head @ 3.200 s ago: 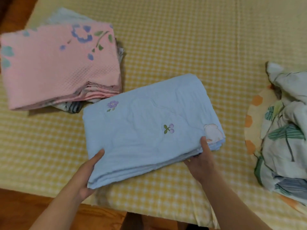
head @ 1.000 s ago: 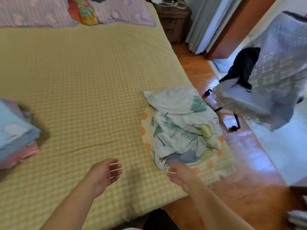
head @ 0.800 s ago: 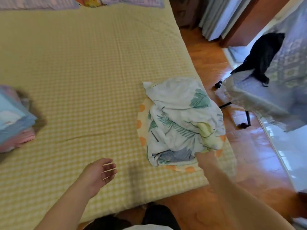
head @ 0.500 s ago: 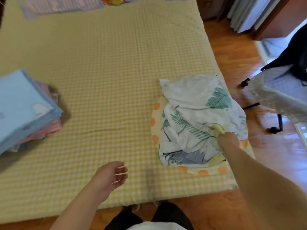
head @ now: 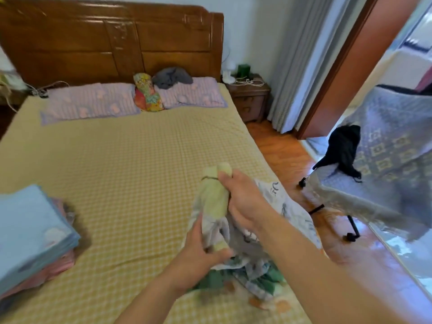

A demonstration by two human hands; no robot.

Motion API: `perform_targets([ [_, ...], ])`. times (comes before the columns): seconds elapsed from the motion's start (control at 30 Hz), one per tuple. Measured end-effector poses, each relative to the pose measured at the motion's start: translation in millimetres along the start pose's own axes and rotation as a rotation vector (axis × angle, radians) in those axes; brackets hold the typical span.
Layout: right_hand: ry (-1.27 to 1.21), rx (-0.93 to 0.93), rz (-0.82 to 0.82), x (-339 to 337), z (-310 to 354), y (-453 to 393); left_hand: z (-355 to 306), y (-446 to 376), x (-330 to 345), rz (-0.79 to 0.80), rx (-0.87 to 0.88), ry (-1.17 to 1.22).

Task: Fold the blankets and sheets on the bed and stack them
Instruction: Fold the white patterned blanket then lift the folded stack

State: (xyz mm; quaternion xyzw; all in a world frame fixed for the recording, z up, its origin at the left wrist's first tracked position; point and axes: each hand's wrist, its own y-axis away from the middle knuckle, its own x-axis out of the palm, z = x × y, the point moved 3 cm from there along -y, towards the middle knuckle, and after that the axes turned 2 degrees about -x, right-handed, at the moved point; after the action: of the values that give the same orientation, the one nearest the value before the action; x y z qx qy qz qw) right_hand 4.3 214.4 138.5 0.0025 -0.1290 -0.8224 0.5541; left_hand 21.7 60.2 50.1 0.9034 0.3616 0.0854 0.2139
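Nearest, the left hand (head: 201, 249) has its grip closed on the lower part of a bunched leaf-print sheet (head: 268, 274). The right hand (head: 243, 199) grips the sheet's yellow-green upper end, lifted above the bed (head: 131, 164). At the left edge sits a stack of folded blankets (head: 30, 232), light blue on top. Farther back lie purple pillows (head: 93, 104) below a wooden headboard (head: 112, 38).
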Motion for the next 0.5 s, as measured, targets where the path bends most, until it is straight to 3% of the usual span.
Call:
perform_targets([
  [0.1,-0.093,-0.189,0.046,33.7,98.2,-8.4,-52.4,-6.1,-31.5,-0.589,0.132,-0.433],
  [0.17,-0.123,-0.311,0.039,45.5,165.6,-9.2,-93.6,0.5,-66.6,-0.735,0.229,-0.401],
  [0.23,-0.192,-0.435,-0.009,44.9,229.4,-6.3,-142.5,18.6,-100.8,-0.752,0.343,-0.266],
  [0.37,-0.422,-0.57,-0.03,24.3,310.8,-17.8,-262.4,83.0,-150.6,-0.834,0.642,-0.369],
  [0.43,-0.247,-0.497,-0.011,22.7,310.1,-36.0,-304.9,103.8,-162.6,-0.838,0.645,-0.466],
  [0.5,0.192,-0.369,-0.097,26.6,284.5,-38.9,-322.5,111.2,-163.1,-0.777,0.543,-0.487],
])
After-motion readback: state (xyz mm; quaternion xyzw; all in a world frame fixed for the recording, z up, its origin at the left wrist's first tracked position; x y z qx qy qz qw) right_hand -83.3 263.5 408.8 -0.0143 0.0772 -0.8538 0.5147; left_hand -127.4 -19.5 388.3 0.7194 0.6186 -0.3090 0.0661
